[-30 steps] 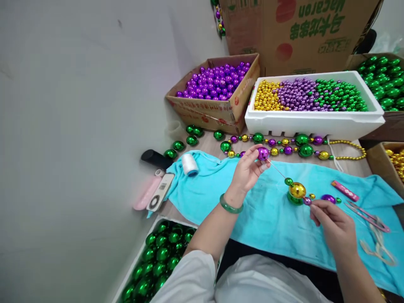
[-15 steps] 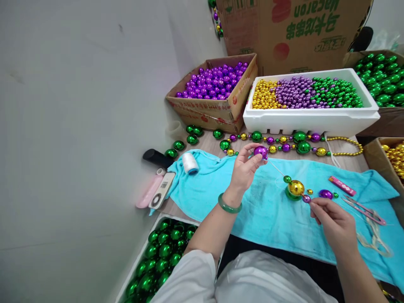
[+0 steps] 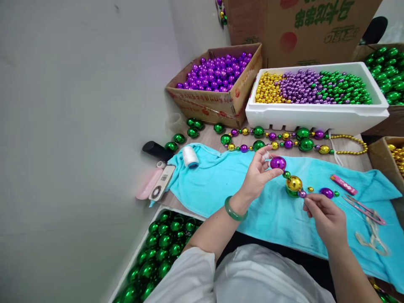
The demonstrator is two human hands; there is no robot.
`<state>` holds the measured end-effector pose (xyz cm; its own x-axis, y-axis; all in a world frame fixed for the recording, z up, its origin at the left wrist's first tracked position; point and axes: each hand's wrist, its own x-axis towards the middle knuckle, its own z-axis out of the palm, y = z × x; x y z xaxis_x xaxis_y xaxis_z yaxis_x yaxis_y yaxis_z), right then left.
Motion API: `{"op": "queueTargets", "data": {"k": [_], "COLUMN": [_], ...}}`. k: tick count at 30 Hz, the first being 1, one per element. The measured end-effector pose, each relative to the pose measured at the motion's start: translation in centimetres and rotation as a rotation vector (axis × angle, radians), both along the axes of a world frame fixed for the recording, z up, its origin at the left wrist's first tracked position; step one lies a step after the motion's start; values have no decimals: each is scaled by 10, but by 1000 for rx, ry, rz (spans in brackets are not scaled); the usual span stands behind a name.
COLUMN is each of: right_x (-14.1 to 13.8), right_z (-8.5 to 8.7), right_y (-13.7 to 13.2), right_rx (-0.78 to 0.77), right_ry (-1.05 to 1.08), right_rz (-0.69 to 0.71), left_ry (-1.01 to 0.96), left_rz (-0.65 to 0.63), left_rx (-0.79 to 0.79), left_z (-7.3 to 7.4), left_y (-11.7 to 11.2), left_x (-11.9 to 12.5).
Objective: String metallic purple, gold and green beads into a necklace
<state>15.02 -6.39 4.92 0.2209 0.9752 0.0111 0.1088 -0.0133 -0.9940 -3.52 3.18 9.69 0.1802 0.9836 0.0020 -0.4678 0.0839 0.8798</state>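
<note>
Here's the short beaded string (image 3: 294, 183), held just above or on the turquoise towel (image 3: 214, 181), stretched between two hands. At its upper end sits a shiny purple bead (image 3: 278, 163), and the left hand (image 3: 257, 174) has it pinched between thumb and fingers, a fine thread showing by the fingertips. Next along comes a small green bead (image 3: 286, 174), then a big gold one, with a green ball partly hidden beneath it. Down at the other end, a lilac bead (image 3: 302, 193), and right there the right hand (image 3: 326, 219) has thumb and finger pressed together on the string's end; bead or thread, I can't tell which!

Just beside that hand lie a tiny gold bead (image 3: 310, 189) and an oval purple ball (image 3: 326, 193). Further right, a pink packet (image 3: 344, 184) and pink-handled scissors (image 3: 368, 211). Beyond the towel, a long necklace (image 3: 306, 145) loops across the surface (image 3: 206, 136). Behind it, a white box (image 3: 315, 118) of gold, lilac and green beads, and a cardboard box (image 3: 208, 103) heaped with purple. Over left, a white spool (image 3: 190, 157) rests on the towel.
</note>
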Motion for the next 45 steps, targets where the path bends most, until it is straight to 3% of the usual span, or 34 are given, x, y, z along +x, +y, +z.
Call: {"op": "queueTargets", "data": {"k": [7, 10, 12, 16, 20, 23, 28, 34, 38, 42, 45], "right_x": [11, 12, 9, 1, -2, -8, -29, -39, -39, -39, -37], "right_z": [-11, -17, -19, -18, -5, 10, 28, 31, 24, 10, 1], "right_y": [4, 5, 4, 4, 11, 25, 52, 70, 77, 79, 78], "right_rx": [-102, -153, -188, -202, -78, -31, -100, -148, -166, -321, -329], "right_ry": [237, 255, 164, -263, -410, -266, 123, 30, 9, 269, 394], "right_rz": [64, 123, 178, 302, 187, 92, 336, 361, 392, 362, 327], "left_ry": [38, 141, 235, 379, 434, 422, 413, 426, 411, 356, 323], "left_rz": [13, 71, 90, 73, 45, 27, 2, 31, 79, 110, 80], "left_rx": [-111, -70, -8, 2, 7, 79, 204, 311, 313, 233, 169], "left_z": [-5, -6, -4, 0, 3, 6, 23, 44, 43, 34, 23], "left_y": [-4, -2, -1, 1, -2, -2, 1, 13, 26, 32, 39], "left_x": [0, -9, -18, -35, -37, -32, -21, -19, -23, -28, -36]}}
